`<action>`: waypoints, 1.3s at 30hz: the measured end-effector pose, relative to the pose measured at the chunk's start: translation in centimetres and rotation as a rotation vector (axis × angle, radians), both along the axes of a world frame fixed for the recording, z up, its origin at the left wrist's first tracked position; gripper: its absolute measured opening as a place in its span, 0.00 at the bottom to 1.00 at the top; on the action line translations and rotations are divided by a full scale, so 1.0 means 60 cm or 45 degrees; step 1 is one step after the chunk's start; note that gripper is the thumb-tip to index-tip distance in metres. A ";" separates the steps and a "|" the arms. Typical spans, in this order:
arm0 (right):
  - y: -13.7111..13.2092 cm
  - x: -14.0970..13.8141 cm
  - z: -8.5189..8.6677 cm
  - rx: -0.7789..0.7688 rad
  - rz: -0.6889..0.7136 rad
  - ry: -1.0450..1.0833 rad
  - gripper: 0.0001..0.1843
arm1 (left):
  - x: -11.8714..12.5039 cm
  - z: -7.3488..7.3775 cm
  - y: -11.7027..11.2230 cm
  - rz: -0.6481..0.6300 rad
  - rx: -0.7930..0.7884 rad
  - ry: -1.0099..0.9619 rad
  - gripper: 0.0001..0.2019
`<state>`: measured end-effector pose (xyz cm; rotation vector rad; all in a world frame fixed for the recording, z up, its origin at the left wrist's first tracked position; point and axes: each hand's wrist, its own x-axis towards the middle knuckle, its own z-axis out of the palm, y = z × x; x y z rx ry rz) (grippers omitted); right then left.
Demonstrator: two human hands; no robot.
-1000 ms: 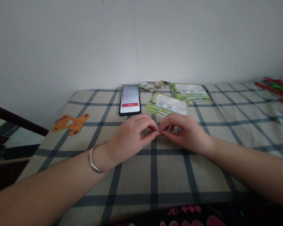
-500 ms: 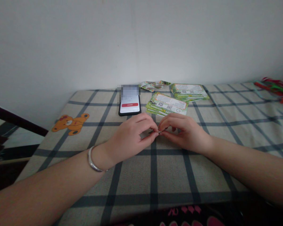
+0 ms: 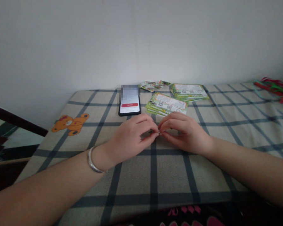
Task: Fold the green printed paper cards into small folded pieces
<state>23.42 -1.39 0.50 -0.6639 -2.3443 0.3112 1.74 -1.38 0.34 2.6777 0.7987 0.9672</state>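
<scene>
My left hand (image 3: 135,133) and my right hand (image 3: 182,130) meet over the checked tablecloth, both pinched closed, fingertip to fingertip. Between the tips is something thin and small, mostly hidden by the fingers, so its kind cannot be made out. A silver bangle (image 3: 91,160) circles my left wrist. Just beyond my fingers lies a fanned stack of green and white printed cards (image 3: 166,104). Farther back on the right is a second stack of such cards (image 3: 190,90).
A phone (image 3: 130,108) with a lit screen lies behind my left hand. Crumpled printed wrappers or papers (image 3: 154,85) rest by the wall. An orange bear patch (image 3: 72,124) is at the left, red and green items (image 3: 277,89) at the far right. The checked tablecloth (image 3: 136,182) covers the table.
My right hand's fingers have shifted slightly, and the dark bit that showed beneath them is now hidden. Everything on the table stays in place.
</scene>
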 end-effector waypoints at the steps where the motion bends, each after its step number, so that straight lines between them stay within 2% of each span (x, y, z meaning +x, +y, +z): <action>1: 0.000 0.000 0.001 0.034 -0.014 -0.011 0.01 | 0.000 0.000 0.000 0.001 -0.005 -0.002 0.02; 14: 0.003 0.007 0.001 0.048 -0.046 -0.006 0.02 | -0.003 -0.001 0.006 0.012 0.037 -0.024 0.03; 31: 0.004 0.009 -0.002 -0.037 -0.038 0.026 0.03 | -0.005 -0.001 0.010 -0.025 -0.003 -0.022 0.03; 39: -0.003 -0.002 -0.001 -0.099 -0.085 0.020 0.01 | -0.002 -0.004 0.005 0.003 0.045 0.057 0.04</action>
